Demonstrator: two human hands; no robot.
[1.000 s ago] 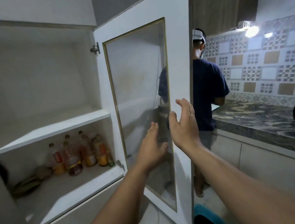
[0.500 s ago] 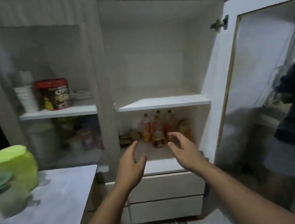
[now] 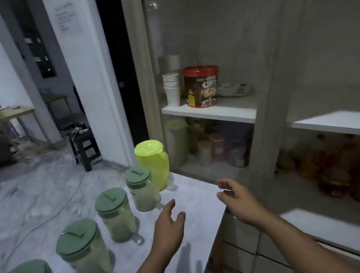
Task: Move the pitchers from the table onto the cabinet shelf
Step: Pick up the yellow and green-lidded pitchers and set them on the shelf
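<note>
Both empty, fingers spread — left hand (image 3: 168,224), right hand (image 3: 237,199). Best to grip the nearest green-lidded pitcher (image 3: 142,191) — frame centre — by body, upright.

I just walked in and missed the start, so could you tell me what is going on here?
A person is about to move pitchers into the cabinet. Five pitchers stand in a row on the table: four clear ones with green lids and a yellow pitcher nearest the cabinet. The left hand hovers open over the table, the right hand open off its edge; neither holds anything. The open shelf on the right is bare.
</note>
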